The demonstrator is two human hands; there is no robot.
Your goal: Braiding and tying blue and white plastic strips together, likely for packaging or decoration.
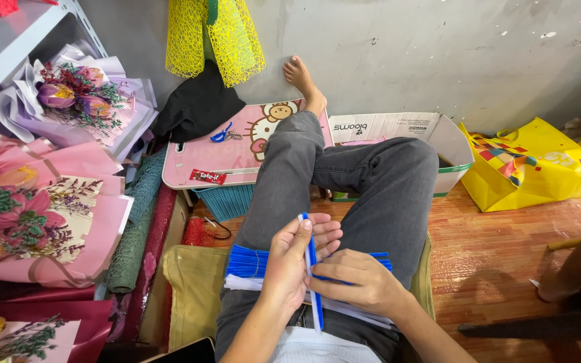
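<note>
Head view: on the person's lap lies a bundle of blue strips (247, 262). Left hand (290, 259) pinches one thin strip (313, 269) upright; right hand (361, 282) closes around its middle. Strip looks light, bendy; best held mid-length.

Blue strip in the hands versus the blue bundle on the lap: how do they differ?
The blue strip is a single piece, standing nearly upright between the left hand and right hand; the blue bundle is many pieces stacked, lying flat across the lap. The strip is held by both hands; the bundle rests loose on the grey trousers, partly hidden behind the hands. Both share the same bright blue colour and look long and thin.
</note>
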